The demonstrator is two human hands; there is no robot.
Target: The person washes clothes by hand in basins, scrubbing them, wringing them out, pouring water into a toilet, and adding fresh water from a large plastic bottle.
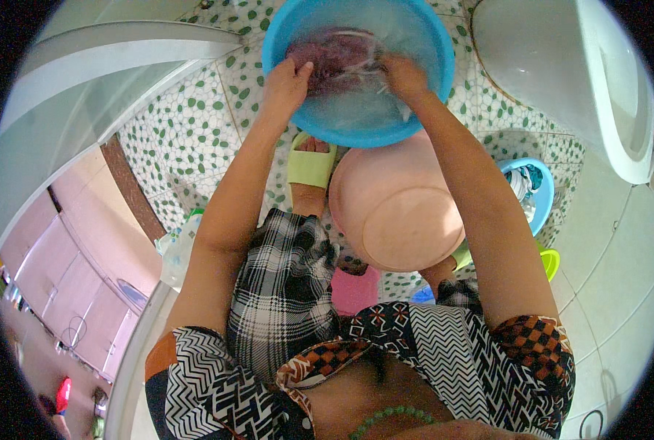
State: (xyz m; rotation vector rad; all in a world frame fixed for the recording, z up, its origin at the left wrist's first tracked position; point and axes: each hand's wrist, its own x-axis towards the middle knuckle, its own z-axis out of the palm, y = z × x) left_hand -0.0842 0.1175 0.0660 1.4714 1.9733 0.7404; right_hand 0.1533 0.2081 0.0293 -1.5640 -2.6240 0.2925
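Note:
A large blue basin filled with cloudy, sudsy water is at the top of the head view. Dark maroon cloth lies wet in that water, stretched between my two hands. At the cloth's left edge my left hand is closed on it, thumb up along the side. My right hand dips into the water at the cloth's right end, its fingers curled in and partly hidden. Pale streaks of suds or fabric show beside the right fingers; which of these they are, I cannot tell.
A pale pink basin stands between my feet, touching or close below the blue one. Right of it sits a small blue basin with clothes inside, near a green container. A white toilet is at upper right, a glass-like panel at upper left.

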